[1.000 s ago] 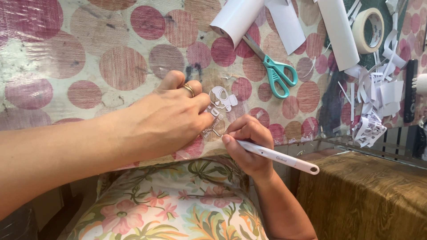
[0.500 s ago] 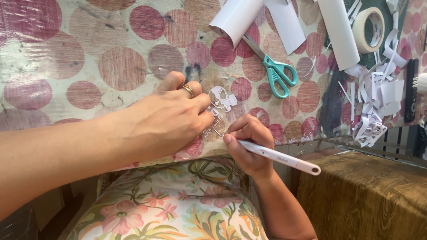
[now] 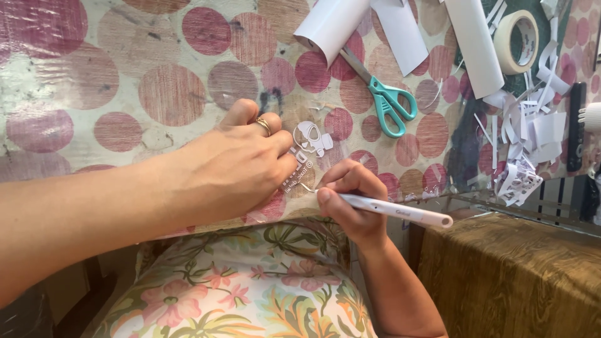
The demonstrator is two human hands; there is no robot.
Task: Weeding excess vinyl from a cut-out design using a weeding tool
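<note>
**Hands hold steady over a small white cut-out**

Nearest the camera, at the bottom of the frame, lies a floral cloth point(image 3: 238, 294) over the person's lap. Just above it, right of centre, the right hand point(image 3: 350, 200) is closed on a white pen-shaped tool point(image 3: 394, 209), gripped like a pen; its thin hooked tip points left and meets the lower edge of a white cut-out sticker point(image 3: 310, 147) on the worktop point(image 3: 94, 94). The tool's blunt end sticks out toward the right.

The left hand point(image 3: 231, 166) comes in from the left edge and lies flat, fingers together, pressing on the clear sheet around the sticker; it grips nothing. A gold ring point(image 3: 264, 125) shows on one finger. The sticker sits in the middle of the frame, just beside the left fingertips and just above the right hand.

Compared with the earlier frames, both hands keep nearly the same place; the tool's tip has barely shifted along the sticker's lower edge.

Farther off, toward the upper right, teal-handled scissors point(image 3: 385, 100) lie on the dotted cover, their blades partly under a white paper roll point(image 3: 332, 25). Beyond them are a roll of tape point(image 3: 516, 40) and a heap of white paper scraps point(image 3: 532, 144).
</note>
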